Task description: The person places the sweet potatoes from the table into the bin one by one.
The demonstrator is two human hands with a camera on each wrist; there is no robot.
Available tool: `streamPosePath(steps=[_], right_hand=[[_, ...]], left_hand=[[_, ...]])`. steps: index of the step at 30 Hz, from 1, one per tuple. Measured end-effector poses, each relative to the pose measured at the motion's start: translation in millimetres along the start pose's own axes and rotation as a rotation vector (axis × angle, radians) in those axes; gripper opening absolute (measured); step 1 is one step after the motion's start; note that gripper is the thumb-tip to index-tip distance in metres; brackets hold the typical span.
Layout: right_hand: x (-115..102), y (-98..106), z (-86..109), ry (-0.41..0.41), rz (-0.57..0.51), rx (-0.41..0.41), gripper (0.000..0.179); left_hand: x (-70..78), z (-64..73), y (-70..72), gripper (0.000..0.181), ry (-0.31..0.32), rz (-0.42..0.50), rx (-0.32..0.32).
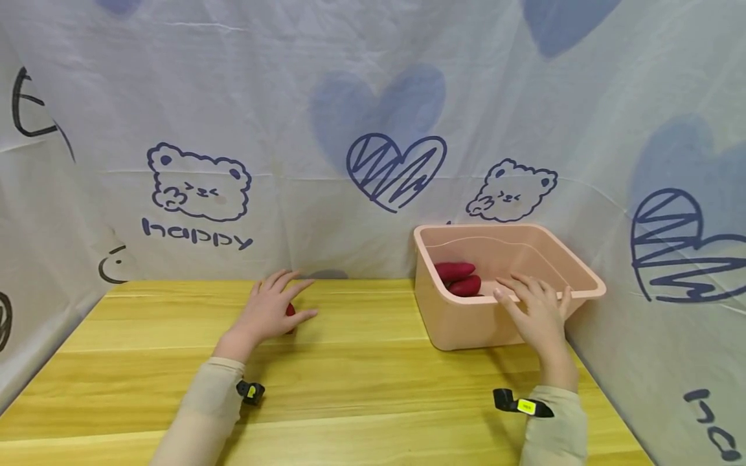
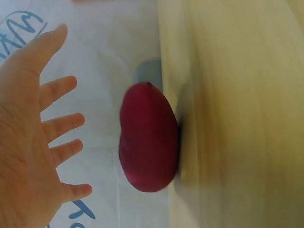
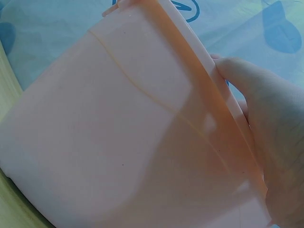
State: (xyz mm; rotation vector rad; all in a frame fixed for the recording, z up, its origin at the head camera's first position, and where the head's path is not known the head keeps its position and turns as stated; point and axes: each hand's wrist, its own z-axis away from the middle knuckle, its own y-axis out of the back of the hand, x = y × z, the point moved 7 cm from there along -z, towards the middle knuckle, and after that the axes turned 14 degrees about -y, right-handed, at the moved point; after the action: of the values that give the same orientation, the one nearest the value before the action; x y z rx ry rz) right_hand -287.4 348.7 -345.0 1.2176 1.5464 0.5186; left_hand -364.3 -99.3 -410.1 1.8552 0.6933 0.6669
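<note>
My left hand (image 1: 268, 312) reaches over the far left part of the table, fingers spread. A dark red sweet potato (image 2: 148, 137) lies on the wood beside it, apart from the fingertips in the left wrist view. In the head view the hand hides most of that sweet potato (image 1: 290, 310). On the right, my right hand (image 1: 537, 314) hovers at the near rim of a pink plastic bin (image 1: 466, 323), its fingers loosely spread over the opening. The right wrist view shows the thumb (image 3: 232, 71) right at the rim. Two more sweet potatoes (image 1: 464, 286) lie inside the bin at its left.
The light wooden table (image 1: 350, 388) ends at the back against a hanging white cloth (image 1: 280, 129) printed with blue hearts and bears. More of this cloth hangs along the left and right sides. The bin stands at the table's back right corner, close to the cloth.
</note>
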Motion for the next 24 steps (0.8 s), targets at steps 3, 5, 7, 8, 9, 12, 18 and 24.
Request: streamPosePath(steps=[3, 5, 7, 8, 9, 12, 18, 24], right_hand=[[1, 0, -0.2, 0.000, -0.002, 0.000, 0.050], [1, -1, -0.3, 0.004, -0.006, 0.001, 0.050], [1, 0, -0.3, 0.009, -0.013, 0.004, 0.049], [1, -1, -0.3, 0.011, -0.016, 0.004, 0.049], [1, 0, -0.2, 0.013, -0.018, 0.005, 0.049], [1, -1, -0.5, 0.014, -0.018, 0.002, 0.049], [1, -1, -0.9, 0.009, -0.013, 0.000, 0.049], [1, 0, -0.6, 0.011, -0.014, 0.004, 0.049]], left_hand=[[-4.8, 2.3, -4.2, 0.072, 0.014, 0.012, -0.025], [-7.6, 3.8, -7.1, 0.073, 0.027, 0.021, -0.046], [-10.9, 5.7, -10.4, 0.074, 0.044, 0.030, -0.068], [-12.2, 6.7, -11.9, 0.075, 0.051, 0.036, -0.078], [-13.5, 7.7, -13.6, 0.075, 0.057, 0.040, -0.089], [-17.6, 11.8, -18.8, 0.074, 0.077, 0.050, -0.118], [-20.6, 16.6, -26.1, 0.075, 0.102, 0.077, -0.163], [-22.7, 17.2, -28.9, 0.077, 0.109, 0.077, -0.181]])
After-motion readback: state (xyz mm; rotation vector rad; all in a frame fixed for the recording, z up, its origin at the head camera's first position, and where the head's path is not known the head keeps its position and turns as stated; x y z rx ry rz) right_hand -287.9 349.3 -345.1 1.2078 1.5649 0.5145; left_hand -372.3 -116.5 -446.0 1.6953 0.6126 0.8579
